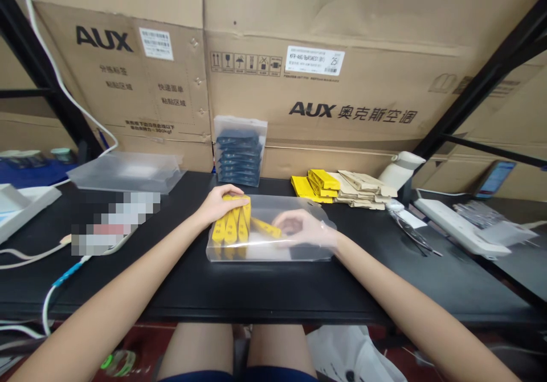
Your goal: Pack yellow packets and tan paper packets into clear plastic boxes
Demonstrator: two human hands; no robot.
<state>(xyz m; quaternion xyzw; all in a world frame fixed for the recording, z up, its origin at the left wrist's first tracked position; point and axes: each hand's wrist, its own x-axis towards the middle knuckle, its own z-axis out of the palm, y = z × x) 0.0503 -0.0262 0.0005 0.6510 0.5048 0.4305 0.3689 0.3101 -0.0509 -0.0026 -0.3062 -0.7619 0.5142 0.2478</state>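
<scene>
A clear plastic box (273, 252) lies on its side on the black table in front of me. Several yellow packets (231, 231) stand in a row at its left end. My left hand (220, 204) is closed over the tops of these packets, thumb across them. From the right, my right hand (297, 225) reaches inside the box, seen through its clear wall. Its fingers pinch the end of a tilted yellow packet (265, 228), which leans toward the row.
Behind the box stands a clear box of dark blue packets (238, 157). Loose yellow packets (316, 185) and beige packets (363, 188) lie right of it, by a white bottle (399, 170). Glasses (412, 231) and a power strip (461, 227) are at right; an empty clear box (126, 171) at left.
</scene>
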